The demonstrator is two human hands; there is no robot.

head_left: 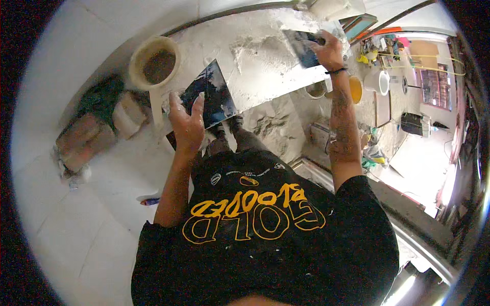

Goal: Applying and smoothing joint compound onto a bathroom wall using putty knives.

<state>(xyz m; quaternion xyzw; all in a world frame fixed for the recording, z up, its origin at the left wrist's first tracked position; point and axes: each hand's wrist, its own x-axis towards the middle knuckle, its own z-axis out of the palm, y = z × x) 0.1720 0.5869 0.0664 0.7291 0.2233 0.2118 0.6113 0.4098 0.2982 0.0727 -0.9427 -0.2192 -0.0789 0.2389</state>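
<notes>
The left hand (pixel 188 124) grips a smeared dark plate (pixel 217 94) over the near edge of the counter (pixel 250 81), thumb on top apparently for steadiness, while a bucket (pixel 135 64) stands by the left edge, seemingly within reach, and the right hand (pixel 329 51) clasps a dark blade (pixel 303 53) at the right end.

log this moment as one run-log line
left hand: holds dark square smeared plate | right hand: holds dark rectangular flat trowel | cream round bucket: upper left
</notes>
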